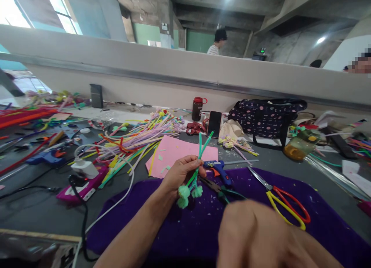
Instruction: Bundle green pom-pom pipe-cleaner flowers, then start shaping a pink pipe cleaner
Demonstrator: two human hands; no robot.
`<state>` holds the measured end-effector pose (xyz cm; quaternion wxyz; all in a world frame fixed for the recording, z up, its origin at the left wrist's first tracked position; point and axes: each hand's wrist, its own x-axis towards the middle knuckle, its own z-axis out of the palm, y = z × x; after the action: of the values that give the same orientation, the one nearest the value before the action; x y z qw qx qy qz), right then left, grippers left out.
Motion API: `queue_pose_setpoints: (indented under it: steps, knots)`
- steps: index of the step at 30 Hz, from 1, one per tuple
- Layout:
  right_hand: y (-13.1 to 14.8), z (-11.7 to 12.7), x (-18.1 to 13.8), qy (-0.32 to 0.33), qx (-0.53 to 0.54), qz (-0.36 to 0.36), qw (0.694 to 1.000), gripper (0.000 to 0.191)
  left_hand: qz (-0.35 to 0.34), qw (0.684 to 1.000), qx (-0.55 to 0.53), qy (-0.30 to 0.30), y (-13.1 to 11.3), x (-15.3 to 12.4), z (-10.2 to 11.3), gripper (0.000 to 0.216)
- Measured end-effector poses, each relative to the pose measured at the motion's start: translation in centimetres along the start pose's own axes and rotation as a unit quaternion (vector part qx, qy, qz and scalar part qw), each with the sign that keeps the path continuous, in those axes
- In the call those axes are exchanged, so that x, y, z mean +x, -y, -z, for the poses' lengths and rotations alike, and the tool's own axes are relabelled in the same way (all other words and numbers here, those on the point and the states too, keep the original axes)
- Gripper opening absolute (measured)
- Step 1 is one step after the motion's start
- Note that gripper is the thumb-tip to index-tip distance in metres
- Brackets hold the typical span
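My left hand pinches the crossed stems of green pipe-cleaner flowers. Their mint-green blooms hang below my fingers, and two stem ends stick up above the thumb. Low in the foreground, my right hand is smeared by motion with its fingers hidden, so what it may hold does not show. Pliers with dark green handles lie between the two hands, partly covered by the right one. A blue glue gun rests just behind the pliers. Scissors with red and yellow handles lie to the right on a purple cloth.
Behind my left hand lies a pink sheet with green scraps. A heap of pastel pipe-cleaner stems spreads to its left, near a magenta power strip with cables. A phone, a brown bottle and a patterned bag line the back.
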<state>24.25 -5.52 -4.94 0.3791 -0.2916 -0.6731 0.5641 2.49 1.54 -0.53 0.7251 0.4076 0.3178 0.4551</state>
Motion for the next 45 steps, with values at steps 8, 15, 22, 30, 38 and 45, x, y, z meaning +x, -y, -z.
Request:
queue_pose_setpoints:
  steps: [8,15,22,30,38,45]
  knots:
    - [4.0,-1.1,8.9,-0.213,0.123,-0.071,0.967,0.018,0.033,0.999,-0.015,-0.008,0.4,0.2,0.2,0.021]
    - [1.0,-0.7,8.3,-0.188,0.163,-0.071,0.966,0.019,0.062,0.996,0.057,0.013,1.3,0.3,-0.4,0.022]
    - [0.8,-0.3,8.5,-0.195,0.181,-0.071,0.961,0.018,0.05,0.99,0.131,0.018,2.0,0.6,-0.1,0.024]
    - [-0.1,-0.5,8.4,-0.2,0.183,-0.082,0.959,0.02,0.002,0.983,0.182,-0.021,2.2,0.7,-0.7,0.024]
    - [-0.1,-0.7,8.6,-0.219,0.187,-0.118,0.95,0.021,0.0,0.98,0.195,-0.039,2.0,0.5,-1.1,0.024]
    - [-0.9,-1.0,8.8,-0.25,0.214,-0.132,0.935,0.023,-0.012,0.979,0.196,-0.063,2.7,0.9,-0.9,0.026]
